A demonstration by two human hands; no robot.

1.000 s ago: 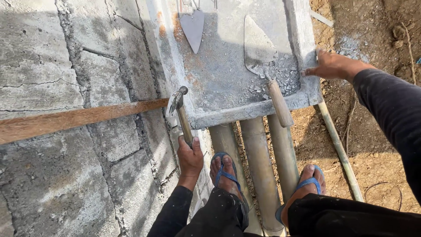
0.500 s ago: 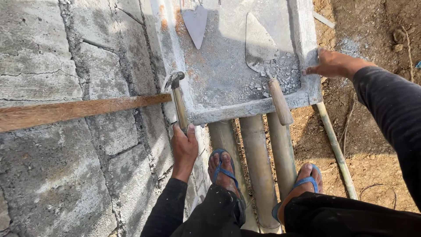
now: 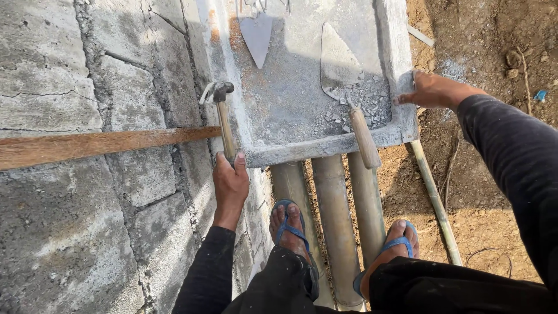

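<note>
My left hand (image 3: 230,185) grips the wooden handle of a claw hammer (image 3: 221,110), whose steel head is raised beside the end of a long wooden batten (image 3: 99,144) lying across a grey block wall (image 3: 70,75). My right hand (image 3: 433,90) rests on the right rim of a shallow cement-crusted mortar tray (image 3: 401,52). In the tray lie a trowel with a wooden handle (image 3: 354,116) and a second pointed trowel blade (image 3: 256,35), plus some mortar crumbs.
I stand in blue sandals (image 3: 288,224) on bamboo poles (image 3: 334,221) that also bear the tray. A thinner bamboo stick (image 3: 436,200) lies to the right over bare brown earth (image 3: 488,192). The wall's joints are rough and cracked.
My left hand has lifted the hammer up along the wall, from the batten's end to above it. My right hand has stayed on the tray rim.
</note>
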